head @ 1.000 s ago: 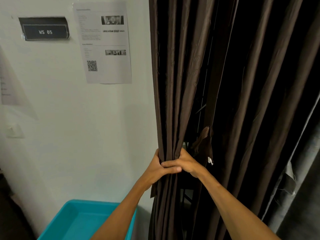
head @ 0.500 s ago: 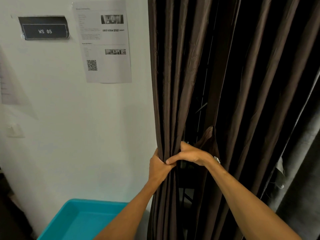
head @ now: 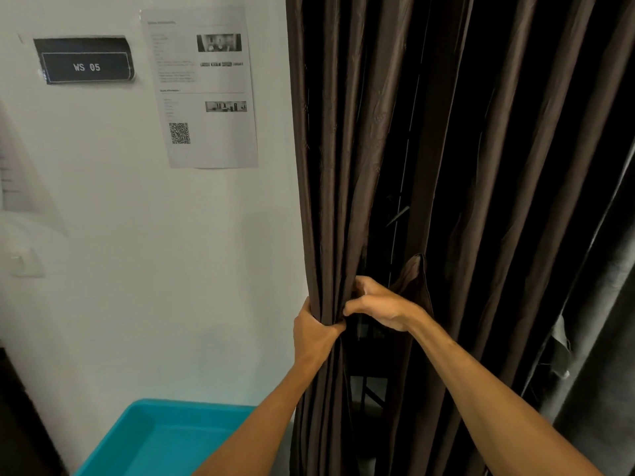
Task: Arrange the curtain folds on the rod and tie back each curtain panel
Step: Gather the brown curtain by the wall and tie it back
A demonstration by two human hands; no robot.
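Observation:
A dark brown curtain hangs in long vertical folds down the right half of the view. My left hand grips the bunched left edge of the folds at waist height. Just right of it, my right hand pinches the neighbouring folds, thumb toward the left hand. A brown fabric strip, perhaps a tie-back, hangs behind my right hand. The rod is out of view above.
A white wall stands to the left with a "WS 05" sign and a printed sheet. A turquoise tub sits low at the left. A grey curtain hangs at the far right.
My hands have separated slightly: the right hand rose and moved right, off the left hand's fingers. The fabric strip rose with it.

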